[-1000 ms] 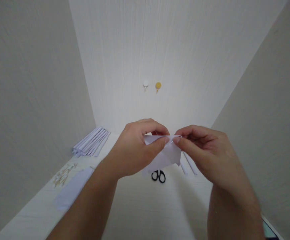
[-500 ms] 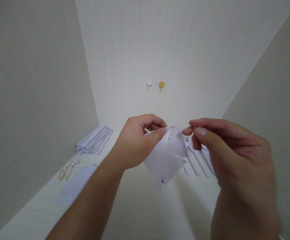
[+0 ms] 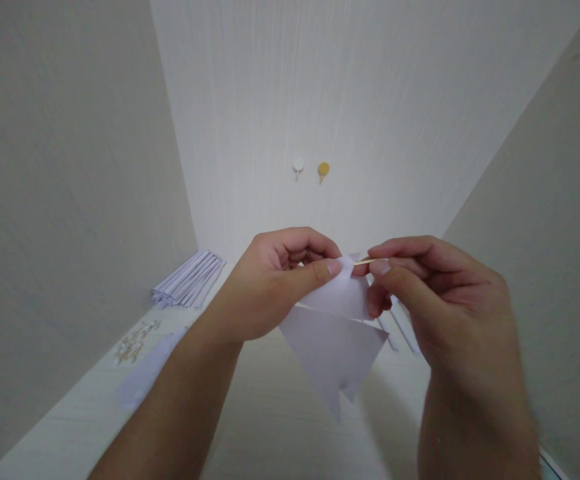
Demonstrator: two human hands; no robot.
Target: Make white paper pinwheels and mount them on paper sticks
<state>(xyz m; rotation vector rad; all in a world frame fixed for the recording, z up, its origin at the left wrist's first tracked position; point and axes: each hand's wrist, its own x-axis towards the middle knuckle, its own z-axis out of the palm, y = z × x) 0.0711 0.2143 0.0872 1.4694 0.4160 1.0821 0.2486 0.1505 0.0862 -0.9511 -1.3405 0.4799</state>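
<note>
Above the white table (image 3: pixel 280 427) I hold a white sheet of paper (image 3: pixel 333 347) that hangs down with pointed corners. My left hand (image 3: pixel 270 287) pinches its upper edge between thumb and fingers. My right hand (image 3: pixel 430 293) grips the same top corner together with a thin wooden stick (image 3: pixel 373 261) that lies along the paper. The stick's left part shows as a pale line below my left thumb.
A stack of rolled white paper tubes (image 3: pixel 187 280) lies at the back left by the wall. Small scraps (image 3: pixel 133 343) and a flat paper strip (image 3: pixel 145 373) lie at the left. Two loose tubes (image 3: pixel 400 330) lie behind my right hand. Two round hooks (image 3: pixel 310 168) are on the back wall.
The paper has unfolded and hangs lower with its corner pointing down, covering the scissors seen earlier. My right hand has closed again on the paper's top corner, now with a thin stick.
</note>
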